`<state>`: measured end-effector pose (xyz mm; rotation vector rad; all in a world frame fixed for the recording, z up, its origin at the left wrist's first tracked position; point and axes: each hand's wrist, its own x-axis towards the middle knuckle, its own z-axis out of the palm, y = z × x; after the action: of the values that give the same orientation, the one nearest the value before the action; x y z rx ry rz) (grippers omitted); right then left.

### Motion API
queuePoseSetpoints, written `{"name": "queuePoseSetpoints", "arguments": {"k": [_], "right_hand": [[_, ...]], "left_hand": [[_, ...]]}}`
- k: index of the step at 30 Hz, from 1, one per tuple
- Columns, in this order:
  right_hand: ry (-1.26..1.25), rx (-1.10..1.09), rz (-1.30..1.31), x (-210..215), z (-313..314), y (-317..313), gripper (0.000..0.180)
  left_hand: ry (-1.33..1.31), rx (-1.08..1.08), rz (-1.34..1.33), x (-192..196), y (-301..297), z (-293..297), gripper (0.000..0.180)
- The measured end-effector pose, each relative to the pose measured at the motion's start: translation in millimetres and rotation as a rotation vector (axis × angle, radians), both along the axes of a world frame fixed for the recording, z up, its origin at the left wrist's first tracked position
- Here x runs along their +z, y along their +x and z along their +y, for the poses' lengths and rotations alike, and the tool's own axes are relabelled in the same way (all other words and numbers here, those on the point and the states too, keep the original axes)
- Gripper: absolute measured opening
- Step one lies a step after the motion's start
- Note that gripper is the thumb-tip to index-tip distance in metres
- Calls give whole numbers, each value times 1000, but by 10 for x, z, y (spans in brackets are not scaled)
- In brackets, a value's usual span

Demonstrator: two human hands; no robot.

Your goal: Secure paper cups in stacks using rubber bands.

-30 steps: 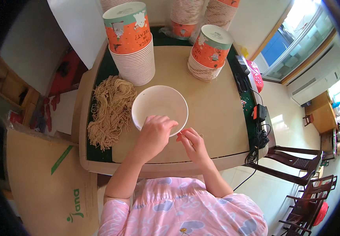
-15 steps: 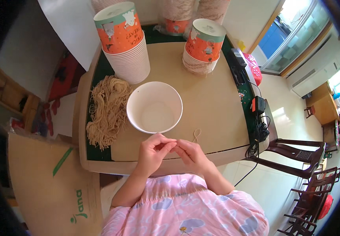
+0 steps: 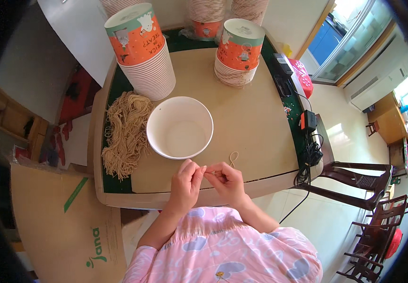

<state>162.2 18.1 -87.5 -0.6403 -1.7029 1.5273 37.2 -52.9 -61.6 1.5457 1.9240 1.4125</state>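
Observation:
Near the table's front edge, my left hand (image 3: 185, 185) and my right hand (image 3: 227, 185) meet at the fingertips, both pinched closed on a thin beige cord (image 3: 233, 157). A small loop of it shows beyond my right fingers, while the piece between the fingertips is mostly hidden. Just past my hands stands a white paper bucket (image 3: 179, 134), mouth up, nothing seen inside. A heap of beige cords (image 3: 126, 134) lies left of it.
Behind the bucket rises a tall stack of upturned paper buckets (image 3: 148, 75), the top one orange and green. A shorter stack (image 3: 237, 68) stands at the back right. Black adapters and cables (image 3: 311, 151) line the table's right edge. A large cardboard box (image 3: 67, 226) leans at left.
My fingers have shifted their pinch on the cord, the right ones bending more, and the hands stay close together. The whole view has moved slightly.

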Motion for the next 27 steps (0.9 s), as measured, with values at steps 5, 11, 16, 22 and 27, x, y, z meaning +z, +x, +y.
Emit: {"name": "queuePoseSetpoints", "arguments": {"k": [5, 11, 16, 22, 27], "right_hand": [[-100, -15, 38, 39, 14, 1, 7], [-143, -30, 18, -41, 46, 19, 7], [-172, -62, -31, -77, 68, -7, 7], [-377, -165, 134, -160, 204, -204, 7], [-257, -205, 182, -334, 250, -327, 5]], "left_hand": [[3, -7, -104, 2, 22, 30, 15], [-71, -44, -222, 53, -13, 14, 10], [-56, -46, -74, 106, -55, 33, 5], [13, 0, 84, 353, -185, 190, 15], [-120, -101, 165, 384, -506, 453, 16]]}}
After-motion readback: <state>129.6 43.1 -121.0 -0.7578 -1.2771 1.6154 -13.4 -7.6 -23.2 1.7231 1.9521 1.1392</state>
